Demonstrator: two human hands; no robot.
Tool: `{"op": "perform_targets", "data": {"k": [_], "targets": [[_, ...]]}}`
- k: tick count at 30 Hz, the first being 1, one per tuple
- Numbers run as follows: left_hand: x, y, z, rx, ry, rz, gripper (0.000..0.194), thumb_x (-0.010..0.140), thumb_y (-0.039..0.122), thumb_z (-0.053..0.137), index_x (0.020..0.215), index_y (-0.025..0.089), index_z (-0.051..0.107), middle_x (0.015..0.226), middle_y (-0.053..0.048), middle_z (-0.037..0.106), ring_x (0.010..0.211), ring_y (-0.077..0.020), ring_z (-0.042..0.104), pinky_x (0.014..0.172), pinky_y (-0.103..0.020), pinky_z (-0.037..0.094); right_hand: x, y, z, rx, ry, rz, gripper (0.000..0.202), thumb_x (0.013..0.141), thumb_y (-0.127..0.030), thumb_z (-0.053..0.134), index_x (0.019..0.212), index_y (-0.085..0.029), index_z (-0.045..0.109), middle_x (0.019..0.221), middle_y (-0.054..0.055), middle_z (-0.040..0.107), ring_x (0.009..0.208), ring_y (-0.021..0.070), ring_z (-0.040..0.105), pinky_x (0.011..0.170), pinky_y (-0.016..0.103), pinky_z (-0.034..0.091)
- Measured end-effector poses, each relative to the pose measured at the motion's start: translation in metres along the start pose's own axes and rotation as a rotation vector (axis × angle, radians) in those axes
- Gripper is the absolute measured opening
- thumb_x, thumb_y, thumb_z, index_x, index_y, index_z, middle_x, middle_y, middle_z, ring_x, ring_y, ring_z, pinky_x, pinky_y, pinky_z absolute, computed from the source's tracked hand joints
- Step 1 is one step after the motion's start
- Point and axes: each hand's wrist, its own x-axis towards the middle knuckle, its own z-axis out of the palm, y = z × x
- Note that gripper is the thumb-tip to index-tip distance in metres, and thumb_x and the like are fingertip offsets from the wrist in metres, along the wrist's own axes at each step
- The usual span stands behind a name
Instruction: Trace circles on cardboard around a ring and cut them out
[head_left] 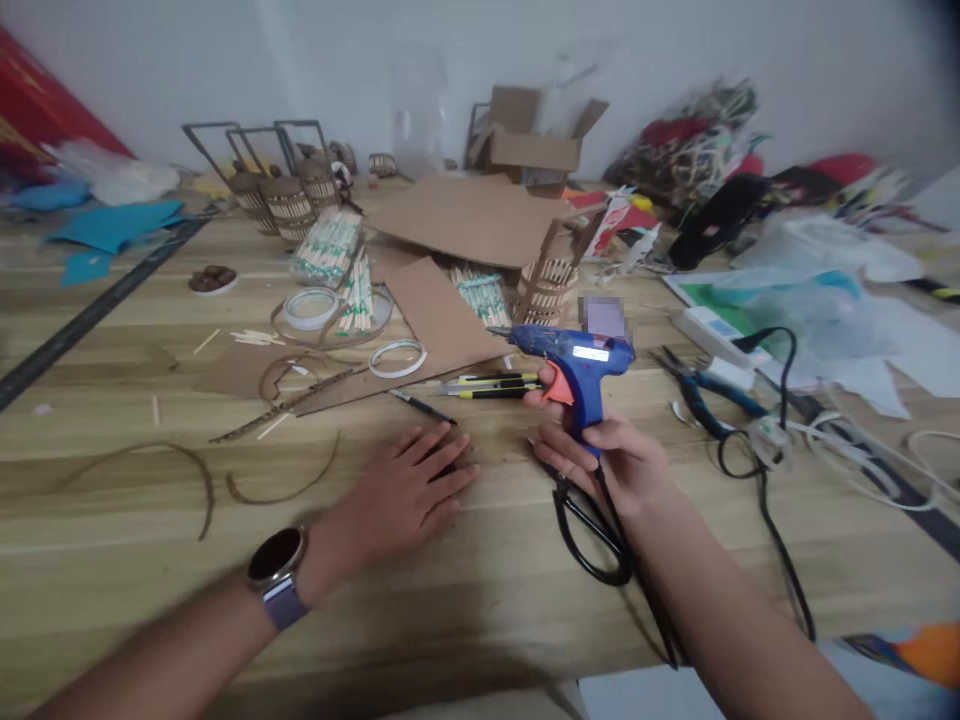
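My right hand (600, 440) is wrapped round the handle of a blue glue gun (589, 375), held above the table with its nozzle pointing left. A finger lies by the orange trigger (559, 385). The gun's black cord hangs down past my wrist. Black-handled scissors (592, 535) lie beneath that hand, partly hidden. My left hand (412, 490), with a watch (277, 560) at the wrist, rests palm down on the wood, fingers stretched out. Just beyond its fingertips lies a dark pen-like tool (421, 408); near it are yellow-and-black craft knives (495, 386).
Curved brown strips (285, 490), tape rolls (397, 358) and cardboard (442, 310) spread across the table. Small slatted baskets (289, 205) stand at the back left, another basket (547, 290) behind the gun. Bundled sticks (330, 245) sit mid-table. Pliers (712, 395) and cables (772, 480) lie right.
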Motion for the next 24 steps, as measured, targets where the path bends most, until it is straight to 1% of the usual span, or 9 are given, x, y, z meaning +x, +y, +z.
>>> {"op": "perform_targets", "data": {"k": [2,5,8,11,15,17,19,22,24], "targets": [[0.000,0.000,0.001,0.006,0.022,0.003,0.043,0.109,0.042,0.038,0.141,0.030,0.063,0.159,-0.006,0.054,0.149,-0.0322,0.045,0.116,-0.054,0.040,0.000,-0.006,-0.003,-0.016,0.038,-0.057,0.044,0.062,-0.016,0.068,0.105,-0.027,0.068,0.092,-0.001,0.079,0.043,0.0059,0.019,0.053,0.029,0.038],[0.001,0.001,0.001,0.034,0.041,-0.001,0.044,0.110,0.042,0.036,0.142,0.029,0.063,0.157,-0.006,0.056,0.147,-0.0317,0.047,0.114,-0.052,0.043,-0.002,-0.014,-0.009,-0.036,0.092,-0.112,0.039,0.064,-0.019,0.070,0.103,-0.028,0.068,0.089,-0.002,0.078,0.044,0.0064,0.015,0.055,0.030,0.041],[0.002,0.003,0.000,0.072,0.023,-0.006,0.044,0.109,0.041,0.039,0.144,0.027,0.061,0.155,-0.008,0.058,0.144,-0.0330,0.050,0.111,-0.051,0.046,-0.005,-0.022,-0.018,-0.026,0.145,-0.139,0.037,0.065,-0.020,0.070,0.101,-0.029,0.069,0.087,-0.003,0.077,0.044,0.0070,0.014,0.054,0.030,0.042],[0.002,0.009,0.000,0.093,0.024,-0.030,0.046,0.106,0.042,0.045,0.148,0.027,0.057,0.158,-0.010,0.054,0.144,-0.0351,0.049,0.111,-0.052,0.044,-0.006,-0.025,-0.027,-0.004,0.156,-0.128,0.032,0.066,-0.020,0.073,0.098,-0.027,0.070,0.088,-0.001,0.077,0.043,0.0066,0.015,0.052,0.029,0.042],[0.002,0.016,0.007,0.147,0.062,-0.102,0.049,0.103,0.041,0.053,0.149,0.027,0.056,0.158,-0.011,0.054,0.145,-0.0396,0.046,0.112,-0.057,0.042,-0.001,-0.017,-0.035,-0.032,0.103,-0.053,0.019,0.072,-0.024,0.074,0.091,-0.022,0.070,0.080,-0.001,0.073,0.042,0.0072,0.020,0.048,0.027,0.040],[0.002,0.016,0.010,0.176,0.087,-0.100,0.049,0.102,0.042,0.053,0.150,0.028,0.056,0.157,-0.012,0.055,0.144,-0.0411,0.047,0.110,-0.059,0.044,0.002,-0.010,-0.039,-0.048,0.087,-0.032,0.017,0.074,-0.026,0.076,0.089,-0.020,0.070,0.075,-0.001,0.071,0.041,0.0070,0.024,0.046,0.026,0.038],[0.001,0.014,0.012,0.193,0.113,-0.068,0.051,0.103,0.045,0.051,0.151,0.026,0.055,0.156,-0.014,0.055,0.143,-0.0420,0.048,0.107,-0.061,0.048,0.005,-0.003,-0.043,-0.062,0.079,-0.017,0.019,0.073,-0.027,0.077,0.088,-0.018,0.072,0.075,0.001,0.072,0.040,0.0062,0.027,0.047,0.025,0.040],[0.000,0.010,0.006,0.164,0.142,-0.036,0.053,0.105,0.047,0.045,0.152,0.023,0.052,0.157,-0.015,0.053,0.144,-0.0419,0.047,0.105,-0.063,0.050,0.007,0.004,-0.049,-0.075,0.070,0.000,0.023,0.070,-0.030,0.081,0.088,-0.017,0.074,0.080,0.004,0.075,0.041,0.0055,0.032,0.050,0.026,0.044],[0.002,0.006,-0.005,0.101,0.157,-0.050,0.050,0.107,0.043,0.042,0.150,0.022,0.054,0.157,-0.013,0.055,0.146,-0.0397,0.045,0.108,-0.061,0.050,0.006,0.006,-0.052,-0.072,0.069,0.005,0.026,0.070,-0.032,0.084,0.088,-0.016,0.075,0.082,0.005,0.075,0.044,0.0064,0.036,0.051,0.025,0.045]]}}
